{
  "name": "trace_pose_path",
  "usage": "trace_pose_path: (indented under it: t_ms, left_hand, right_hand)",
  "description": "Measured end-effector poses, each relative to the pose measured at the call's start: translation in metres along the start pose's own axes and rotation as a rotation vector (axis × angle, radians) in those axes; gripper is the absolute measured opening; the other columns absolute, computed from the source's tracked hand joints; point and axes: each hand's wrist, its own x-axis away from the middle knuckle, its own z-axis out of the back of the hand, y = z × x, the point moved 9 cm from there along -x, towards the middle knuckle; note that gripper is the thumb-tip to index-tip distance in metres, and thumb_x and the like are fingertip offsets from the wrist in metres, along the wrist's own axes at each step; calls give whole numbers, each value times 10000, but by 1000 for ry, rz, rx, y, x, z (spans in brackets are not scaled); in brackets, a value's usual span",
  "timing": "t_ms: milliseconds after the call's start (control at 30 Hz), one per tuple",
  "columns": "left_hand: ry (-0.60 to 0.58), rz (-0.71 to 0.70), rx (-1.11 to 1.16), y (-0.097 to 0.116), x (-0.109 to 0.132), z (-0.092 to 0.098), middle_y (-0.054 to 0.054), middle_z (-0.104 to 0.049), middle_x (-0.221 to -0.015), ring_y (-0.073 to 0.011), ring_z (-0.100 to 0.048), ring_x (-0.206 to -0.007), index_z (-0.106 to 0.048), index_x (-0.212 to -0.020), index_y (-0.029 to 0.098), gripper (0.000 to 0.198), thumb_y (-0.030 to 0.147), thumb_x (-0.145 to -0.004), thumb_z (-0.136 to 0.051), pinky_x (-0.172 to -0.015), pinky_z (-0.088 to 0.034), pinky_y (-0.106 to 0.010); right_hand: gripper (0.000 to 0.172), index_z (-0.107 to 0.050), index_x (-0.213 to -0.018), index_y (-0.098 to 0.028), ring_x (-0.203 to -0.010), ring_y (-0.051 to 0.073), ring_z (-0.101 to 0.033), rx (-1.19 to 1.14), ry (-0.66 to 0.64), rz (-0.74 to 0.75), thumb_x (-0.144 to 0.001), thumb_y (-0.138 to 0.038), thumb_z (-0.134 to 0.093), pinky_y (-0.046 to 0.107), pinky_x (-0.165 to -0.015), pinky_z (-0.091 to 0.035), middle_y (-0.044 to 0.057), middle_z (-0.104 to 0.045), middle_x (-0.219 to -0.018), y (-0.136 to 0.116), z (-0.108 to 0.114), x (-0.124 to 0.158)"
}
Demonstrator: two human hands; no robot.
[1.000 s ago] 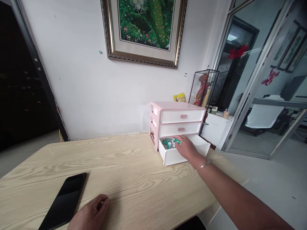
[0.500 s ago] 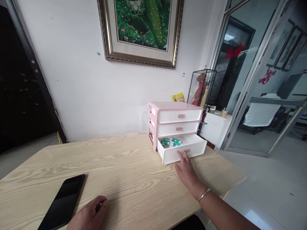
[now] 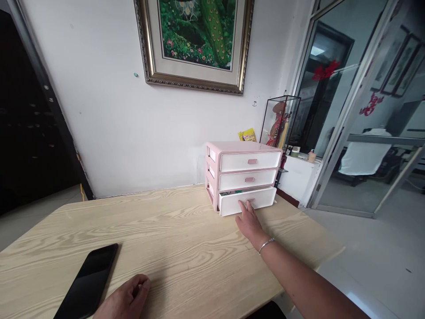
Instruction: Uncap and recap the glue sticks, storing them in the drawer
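Several spread fingers (image 3: 245, 212) of the right hand (image 3: 249, 227) touched the white front of the bottom drawer (image 3: 232, 206), its long axis crosswise directly ahead, while the loosely curled left hand (image 3: 126, 297) lay well apart.

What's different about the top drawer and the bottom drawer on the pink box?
The top drawer is shut flat in the pink case, but the bottom drawer sticks out a little. The right hand touches the bottom drawer, not the top one. Green-and-white items peek from the bottom drawer's gap; the top one shows nothing. Both are white with a small pink handle.
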Motion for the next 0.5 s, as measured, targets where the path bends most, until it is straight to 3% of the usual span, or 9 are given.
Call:
trace_pose_path:
  t_ms: [200, 500]
  left_hand:
    - [20, 19, 12, 1, 0, 3, -21, -771, -886, -220, -722, -860, -685, -998, 280, 312, 470, -951, -441, -715, -454, -244]
    - [47, -19, 23, 8, 3, 7, -25, -760, -834, -222, -714, -801, -687, -948, 273, 298, 454, -959, -449, -685, -436, -260]
  right_hand:
    - [704, -414, -1548, -117, -1499, 314, -306, -18, 3, 3, -856, -129, -545, 374, -1198, -260, 193, -271, -1636, -5, -9, -17]
    - [722, -416, -1545, -143, -1504, 330, -310, -102, 21, -22, -838, -126, -561, 405, -1173, -323, 182, -214, -1660, -4, -19, -20]
